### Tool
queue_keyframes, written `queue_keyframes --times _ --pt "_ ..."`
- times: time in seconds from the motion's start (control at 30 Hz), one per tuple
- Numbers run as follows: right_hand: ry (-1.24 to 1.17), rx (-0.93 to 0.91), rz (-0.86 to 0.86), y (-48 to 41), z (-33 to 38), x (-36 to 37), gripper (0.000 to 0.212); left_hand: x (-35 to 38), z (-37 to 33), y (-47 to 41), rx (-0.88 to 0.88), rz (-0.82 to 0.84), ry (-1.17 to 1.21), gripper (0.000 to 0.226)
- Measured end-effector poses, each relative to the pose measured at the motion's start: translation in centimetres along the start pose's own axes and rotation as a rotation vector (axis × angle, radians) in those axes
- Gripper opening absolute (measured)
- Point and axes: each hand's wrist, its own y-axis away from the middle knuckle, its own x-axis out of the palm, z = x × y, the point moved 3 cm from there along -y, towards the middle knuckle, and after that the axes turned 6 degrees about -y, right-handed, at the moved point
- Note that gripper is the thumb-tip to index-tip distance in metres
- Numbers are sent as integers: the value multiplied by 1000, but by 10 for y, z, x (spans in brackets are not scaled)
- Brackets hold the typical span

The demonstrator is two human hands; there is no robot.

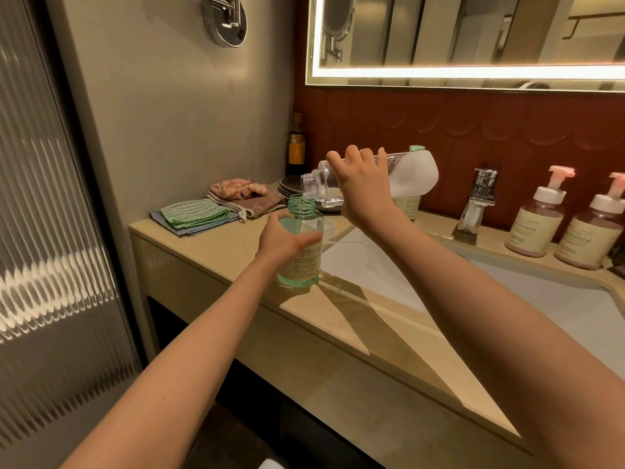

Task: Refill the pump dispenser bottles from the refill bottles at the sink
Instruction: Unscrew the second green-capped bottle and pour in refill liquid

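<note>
A green-tinted dispenser bottle (302, 228) stands upright on the beige counter (216, 242) with its pump off and its threaded neck uncovered. My left hand (282, 239) grips it round the middle. My right hand (363, 184) holds a clear refill bottle (411, 172) tipped almost level, its mouth just above the green bottle's neck. White liquid sits in the raised rear end of the refill bottle. A white cap (329, 226) lies behind the green bottle.
Folded cloths (194, 216) and a pink rag (236, 188) lie at the back left beside stacked dark plates (292, 186). A chrome tap (480, 198) and two pink-pump bottles (537, 221) (595, 235) stand behind the white basin (507, 289). A dark bottle (297, 147) occupies the corner.
</note>
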Motion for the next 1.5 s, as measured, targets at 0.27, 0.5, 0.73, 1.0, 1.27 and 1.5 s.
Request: queue_keyframes --times 0.27,0.5,0.73,1.0,1.27,1.5 --pt "7 -5 1 0 0 0 64 0 1 0 -5 -2 -3 80" --pt "16 -11 3 -1 0 0 63 0 1 1 -11 0 0 81" --pt "12 -11 2 -1 0 0 61 -1 0 1 -13 0 4 80" --pt "10 -18 -4 0 0 -1 59 0 1 1 -11 2 25 78" --pt "14 -21 2 -2 0 -1 60 0 1 0 -10 2 12 79" --pt "23 -25 -4 -2 0 0 61 0 0 1 -8 3 1 79"
